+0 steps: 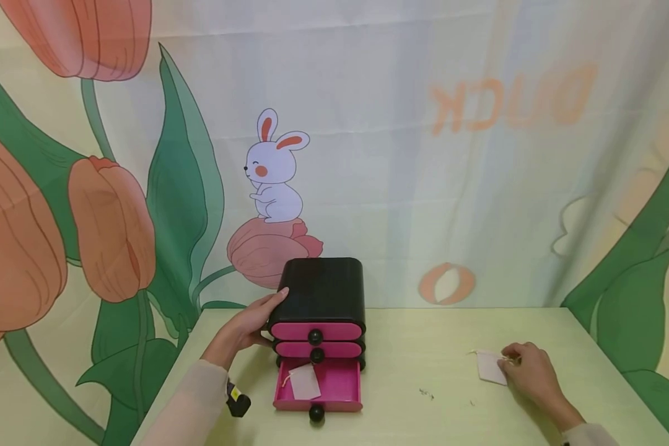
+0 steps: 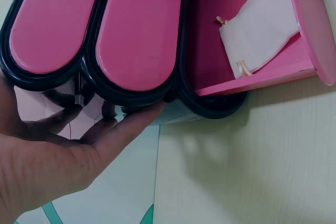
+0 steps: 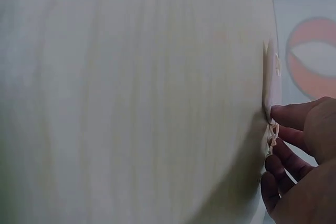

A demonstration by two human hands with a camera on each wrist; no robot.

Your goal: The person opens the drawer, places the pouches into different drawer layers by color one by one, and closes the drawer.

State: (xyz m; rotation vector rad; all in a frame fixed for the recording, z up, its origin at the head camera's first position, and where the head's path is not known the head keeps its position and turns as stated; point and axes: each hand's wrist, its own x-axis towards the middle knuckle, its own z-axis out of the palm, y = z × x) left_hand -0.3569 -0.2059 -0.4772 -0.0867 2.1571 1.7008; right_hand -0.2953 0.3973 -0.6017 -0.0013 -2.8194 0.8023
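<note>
A black mini drawer unit (image 1: 324, 291) with pink drawer fronts stands at the table's back edge, its bottom drawer (image 1: 340, 379) pulled out. Inside that drawer lies a pale drawstring pouch (image 1: 305, 382), seen closer in the left wrist view as a white pouch (image 2: 260, 27). My left hand (image 1: 251, 322) presses along the unit's left side with spread fingers, one fingertip at the top edge. Over on the right, my right hand (image 1: 535, 375) pinches the corded end of a second drawstring pouch (image 1: 489, 367). The right wrist view shows this pouch (image 3: 272, 82) edge-on at the thumb.
Two further pink drawers are closed, each with a round black knob (image 1: 314, 337). Tiny dark bits (image 1: 426, 393) lie on the pale table (image 1: 401, 347) between unit and right hand. A printed curtain (image 1: 379, 186) hangs behind the table.
</note>
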